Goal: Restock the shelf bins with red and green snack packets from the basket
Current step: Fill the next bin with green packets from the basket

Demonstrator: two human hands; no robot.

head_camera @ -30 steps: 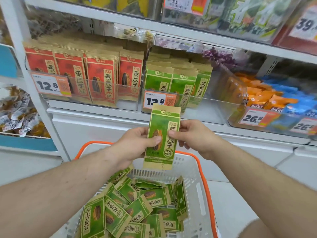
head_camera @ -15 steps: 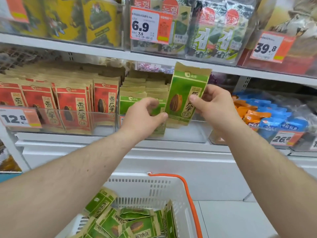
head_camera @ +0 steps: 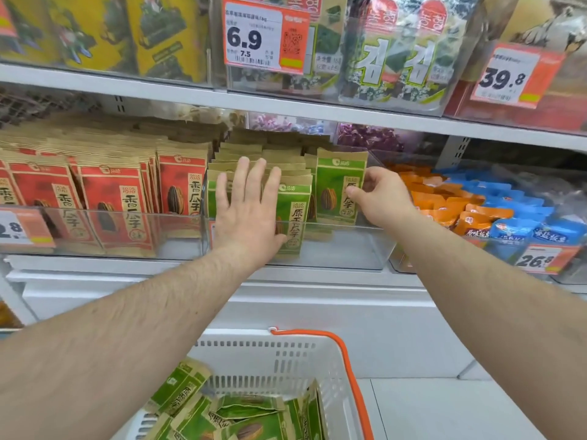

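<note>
Overhead, price tag [head_camera: 265,34] "6.9", packet [head_camera: 339,188] "瓜子"

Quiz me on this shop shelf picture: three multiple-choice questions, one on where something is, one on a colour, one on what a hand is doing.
1. Where is the packet held by the right hand?
A. in the basket
B. at the right end of the green packets' bin
C. on the top shelf

2. What colour is the basket handle?
A. orange
B. blue
C. black

3. How is the left hand?
A. curled in a fist
B. hanging at the side
C. flat, fingers straight, against the green packets

Answers: B, the held packet stands in the clear bin; A, the handle is plainly orange; C, the fingers lie spread on the front green packets.
</note>
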